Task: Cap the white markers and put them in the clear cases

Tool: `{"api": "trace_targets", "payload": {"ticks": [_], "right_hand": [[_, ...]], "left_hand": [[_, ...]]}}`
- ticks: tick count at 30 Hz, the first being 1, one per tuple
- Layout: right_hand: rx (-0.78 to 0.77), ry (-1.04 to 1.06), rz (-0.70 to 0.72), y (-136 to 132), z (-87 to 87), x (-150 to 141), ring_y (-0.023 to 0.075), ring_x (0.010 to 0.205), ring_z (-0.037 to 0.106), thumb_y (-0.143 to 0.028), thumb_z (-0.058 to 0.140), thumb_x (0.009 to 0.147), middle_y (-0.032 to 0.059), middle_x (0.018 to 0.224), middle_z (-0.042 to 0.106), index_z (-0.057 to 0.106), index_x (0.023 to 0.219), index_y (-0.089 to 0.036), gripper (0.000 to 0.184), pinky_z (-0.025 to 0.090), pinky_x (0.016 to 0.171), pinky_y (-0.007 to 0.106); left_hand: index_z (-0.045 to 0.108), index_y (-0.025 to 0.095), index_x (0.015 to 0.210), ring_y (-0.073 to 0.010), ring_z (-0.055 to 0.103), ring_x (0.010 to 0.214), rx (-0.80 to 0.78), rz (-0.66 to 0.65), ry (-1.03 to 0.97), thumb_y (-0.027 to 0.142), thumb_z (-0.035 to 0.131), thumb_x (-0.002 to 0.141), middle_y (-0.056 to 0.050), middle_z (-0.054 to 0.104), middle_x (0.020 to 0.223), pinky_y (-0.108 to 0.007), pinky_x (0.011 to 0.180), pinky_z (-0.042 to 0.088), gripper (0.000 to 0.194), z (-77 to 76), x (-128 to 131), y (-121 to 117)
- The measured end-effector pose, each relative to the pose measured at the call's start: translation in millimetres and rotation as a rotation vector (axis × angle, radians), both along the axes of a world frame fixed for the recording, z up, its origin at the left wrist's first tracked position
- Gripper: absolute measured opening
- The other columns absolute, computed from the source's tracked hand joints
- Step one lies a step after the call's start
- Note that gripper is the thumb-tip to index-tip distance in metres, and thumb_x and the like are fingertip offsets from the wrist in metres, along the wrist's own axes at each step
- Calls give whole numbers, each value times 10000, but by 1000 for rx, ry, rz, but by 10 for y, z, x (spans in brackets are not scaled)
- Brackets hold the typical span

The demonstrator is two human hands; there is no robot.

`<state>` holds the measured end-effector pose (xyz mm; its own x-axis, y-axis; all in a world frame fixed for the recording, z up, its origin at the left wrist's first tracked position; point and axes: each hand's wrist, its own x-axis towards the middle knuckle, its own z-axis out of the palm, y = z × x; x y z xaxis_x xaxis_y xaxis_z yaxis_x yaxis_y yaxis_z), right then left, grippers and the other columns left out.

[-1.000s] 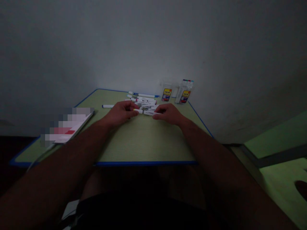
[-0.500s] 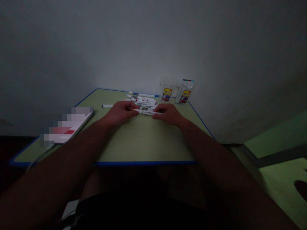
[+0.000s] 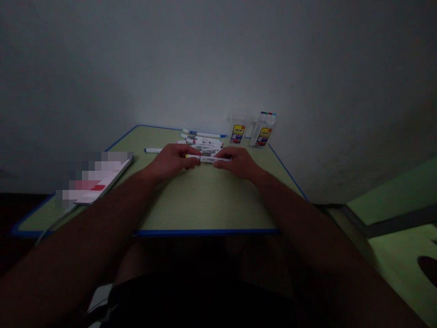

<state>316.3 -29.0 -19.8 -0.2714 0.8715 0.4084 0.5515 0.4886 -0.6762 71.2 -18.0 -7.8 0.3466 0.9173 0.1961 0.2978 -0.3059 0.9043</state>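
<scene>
A white marker (image 3: 205,158) with a yellow end lies level between my two hands, just in front of the marker pile. My left hand (image 3: 174,159) is closed on its yellow-tipped left part. My right hand (image 3: 235,162) pinches its right part between thumb and fingers. Right behind the hands is a loose heap of white markers (image 3: 206,142) with coloured ends, some overlapping. Another marker with a dark blue end (image 3: 152,150) lies to the left, partly behind my left hand.
Two clear plastic marker cases with yellow labels stand at the back right: one (image 3: 237,132) nearer the pile, the other (image 3: 262,132) with coloured marker ends on top. A partly blurred flat device (image 3: 102,184) with a cable lies at the left. The table (image 3: 205,205) has a blue edge against the wall.
The marker has shifted slightly left, its yellow end now showing further into my left hand. My right hand has moved a little left along with it.
</scene>
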Motion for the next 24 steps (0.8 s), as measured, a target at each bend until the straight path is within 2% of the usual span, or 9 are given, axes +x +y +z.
{"api": "trace_targets", "payload": {"ticks": [6, 11, 18, 24], "right_hand": [[-8, -29, 5, -31, 20, -21, 143, 725, 599, -337, 822, 729, -8, 784, 717, 783, 877, -208, 200, 426, 699, 273], [6, -37, -47, -3, 12, -6, 118, 645, 524, -387, 846, 694, -27, 698, 651, 775, 914, -193, 301, 369, 636, 258], [-36, 126, -93, 54, 38, 81, 96, 579, 464, -375, 831, 688, -33, 651, 603, 748, 917, -168, 320, 349, 559, 248], [-143, 357, -83, 67, 54, 116, 103, 564, 551, -340, 791, 719, 2, 695, 680, 705, 964, -161, 315, 444, 516, 245]], "left_hand": [[792, 181, 855, -166, 607, 611, -1, -10, -55, 275, 801, 641, -45, 717, 681, -310, 624, 480, 233, 13, 9, -19], [770, 157, 837, -146, 597, 600, 5, 26, -150, 251, 793, 656, -47, 733, 717, -301, 629, 494, 205, 58, 24, -49], [738, 156, 823, -133, 596, 577, -51, 123, -324, 220, 769, 658, -38, 712, 675, -286, 609, 496, 180, 18, -5, 27], [725, 161, 846, -130, 586, 584, -63, 160, -367, 222, 767, 657, -31, 712, 693, -279, 598, 481, 203, 11, -14, 47]]}}
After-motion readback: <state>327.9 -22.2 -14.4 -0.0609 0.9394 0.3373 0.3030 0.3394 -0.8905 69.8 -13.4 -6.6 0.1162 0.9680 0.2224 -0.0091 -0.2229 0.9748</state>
